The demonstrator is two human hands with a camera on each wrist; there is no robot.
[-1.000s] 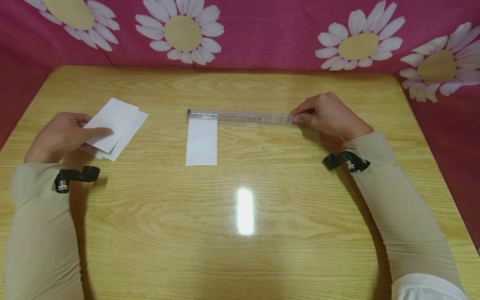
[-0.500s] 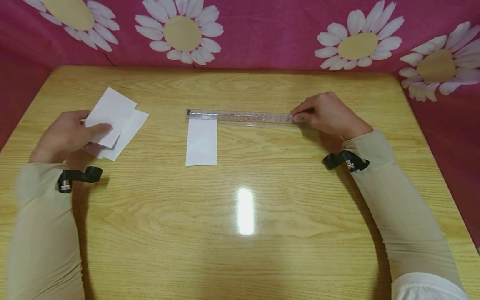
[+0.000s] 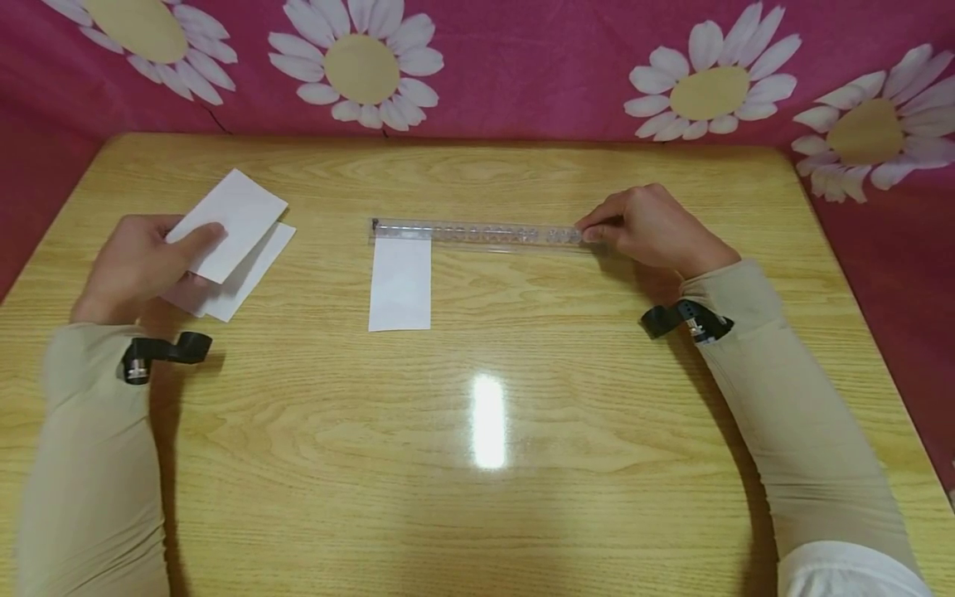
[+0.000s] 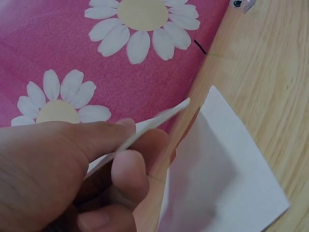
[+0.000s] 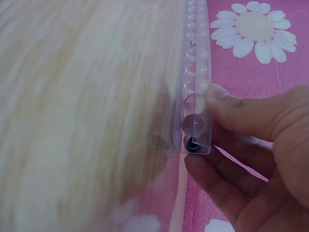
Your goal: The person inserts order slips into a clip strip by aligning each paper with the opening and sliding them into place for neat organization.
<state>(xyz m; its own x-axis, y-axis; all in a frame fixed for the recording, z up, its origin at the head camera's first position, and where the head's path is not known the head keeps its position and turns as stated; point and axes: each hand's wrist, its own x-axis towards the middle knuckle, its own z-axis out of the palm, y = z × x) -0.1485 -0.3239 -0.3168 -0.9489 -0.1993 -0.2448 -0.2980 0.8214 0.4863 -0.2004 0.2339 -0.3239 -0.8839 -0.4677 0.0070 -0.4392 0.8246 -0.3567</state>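
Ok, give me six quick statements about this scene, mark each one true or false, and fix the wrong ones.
1. The left hand holds a white card. True.
2. The clear case contains red balls. False: the balls inside look clear.
3. The right hand holds one end of the clear case. True.
4. Only one card is in view. False: a middle card also shows by the left end of the case.
5. The table has a wood-grain look. True.
6. The backdrop is plain blue. False: the cloth is pink with white flowers.
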